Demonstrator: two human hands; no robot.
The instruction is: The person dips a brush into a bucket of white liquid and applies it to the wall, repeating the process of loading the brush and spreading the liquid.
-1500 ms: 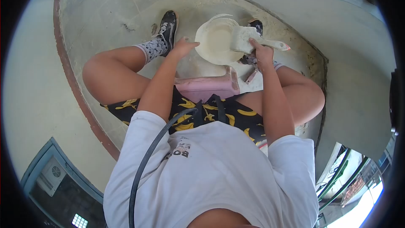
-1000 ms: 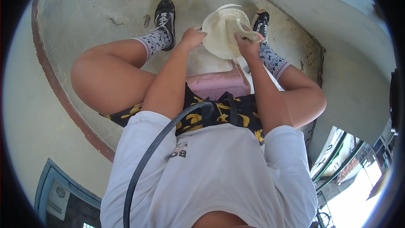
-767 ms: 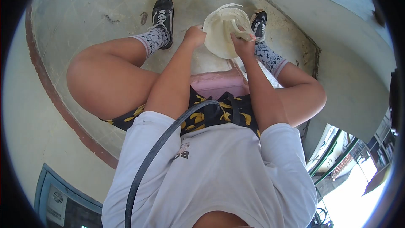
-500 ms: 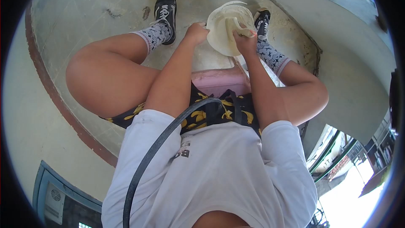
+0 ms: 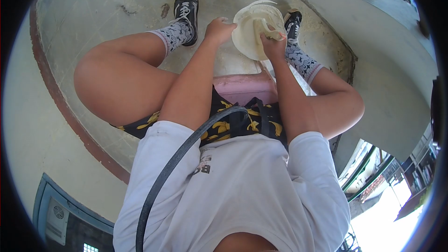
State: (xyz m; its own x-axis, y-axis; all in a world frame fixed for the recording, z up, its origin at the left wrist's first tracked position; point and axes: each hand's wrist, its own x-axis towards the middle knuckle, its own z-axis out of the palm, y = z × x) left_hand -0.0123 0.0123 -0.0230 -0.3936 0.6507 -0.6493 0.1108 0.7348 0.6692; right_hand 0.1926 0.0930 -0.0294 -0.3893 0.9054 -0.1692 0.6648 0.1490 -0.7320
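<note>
A cream-coloured round piece [image 5: 247,30] with a raised curved strip is held between my hands, above the floor between my shoes. My left hand [image 5: 220,30] is at its left edge, fingers closed together against the rim; the thumb's exact hold is hard to make out. My right hand [image 5: 274,45] is wrapped round the strip near the right side of the piece. A thin curved sliver stands out along the top of its rim.
A pink seat or box [image 5: 245,86] is below, between my thighs. Black shoes [image 5: 185,11] rest on the stained floor [image 5: 107,23]. A dark cable [image 5: 170,165] crosses my shirt. A low wall [image 5: 387,88] curves along the right, a blue-framed opening [image 5: 46,191] lower left.
The left hand has moved slightly up and right along the rim. The round piece and right hand have shifted a little right in view. The hold of the right hand looks unchanged.
</note>
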